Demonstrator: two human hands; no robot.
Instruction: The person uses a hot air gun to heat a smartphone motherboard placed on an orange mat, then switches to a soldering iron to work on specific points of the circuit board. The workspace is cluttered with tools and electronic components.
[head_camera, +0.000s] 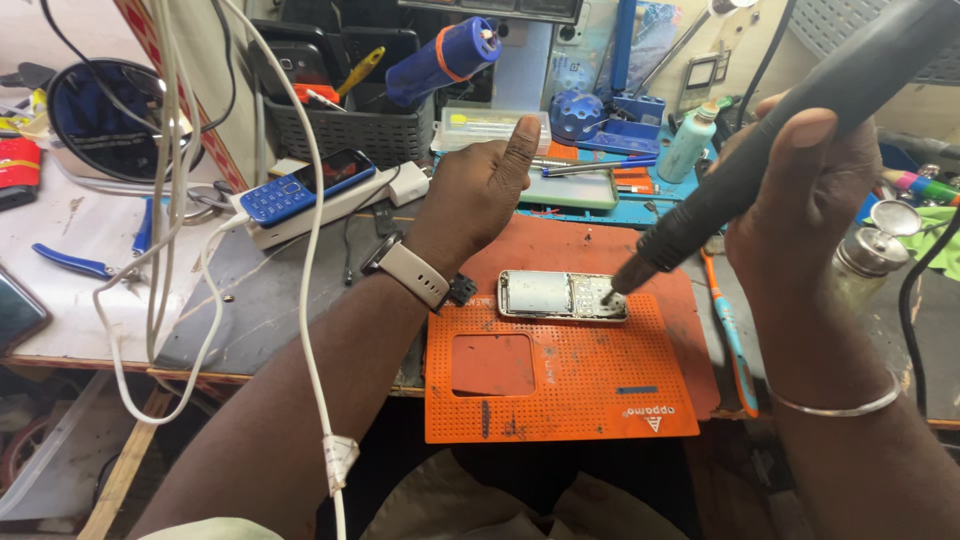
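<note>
An opened small phone (560, 296) lies on an orange perforated mat (560, 385), its circuit board showing. My right hand (805, 200) grips a dark grey hot-air tool (770, 135), whose nozzle tip points at the right end of the phone. My left hand (478, 190) hovers above and behind the phone, fingers curled, thumb raised, holding nothing I can see. A pale watch (412, 272) is on the left wrist, a thin metal bangle (835, 405) on the right.
A blue keypad phone (300, 187) rests on a white block at left. White cables (315, 300) hang across the front. Blue pliers (75, 263), a black basket (345, 130), a blue tool stand (600, 115), a pale green bottle (688, 143) and a metal can (868, 262) crowd the bench.
</note>
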